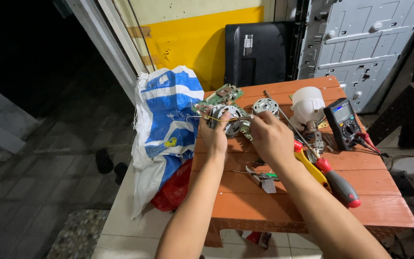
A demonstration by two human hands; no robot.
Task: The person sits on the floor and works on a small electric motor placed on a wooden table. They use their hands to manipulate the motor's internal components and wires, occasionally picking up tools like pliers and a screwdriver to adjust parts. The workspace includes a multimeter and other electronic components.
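Both bare hands meet over a small round electric motor stator with copper windings and a silvery metal frame (pixel 227 120), which sits above the far left part of the reddish-brown slatted plastic table (pixel 312 204). The left hand (pixel 213 134) grips the motor from its nine o'clock side, fingers curled tight around the housing. The right hand (pixel 270 136) closes on it from the three o'clock side, fingers bent narrow and pinching at the motor's edge; what exactly the fingertips press cannot be told. A thin yellowish wire (pixel 212 117) crosses the motor's face.

At twelve o'clock from the motor lies a green printed circuit board (pixel 226 93). At about one o'clock from it rests a second round metal motor part with slotted face (pixel 266 106), just beside the right hand's knuckles. Farther toward three o'clock stands a white plastic dome-shaped housing (pixel 306 104), and beyond it a dark handheld multimeter with a lit screen (pixel 342 122).

At five o'clock from the right hand lie a yellow-handled tool (pixel 311 166) and a red-and-black handled screwdriver (pixel 339 182), touching the right forearm's side. At six o'clock, between the forearms, lie small grey metal pieces (pixel 263 181).

At nine o'clock from the left hand, a blue-and-white woven plastic sack (pixel 166 124) leans against the table's edge, with red plastic (pixel 174 191) bunched beneath it.
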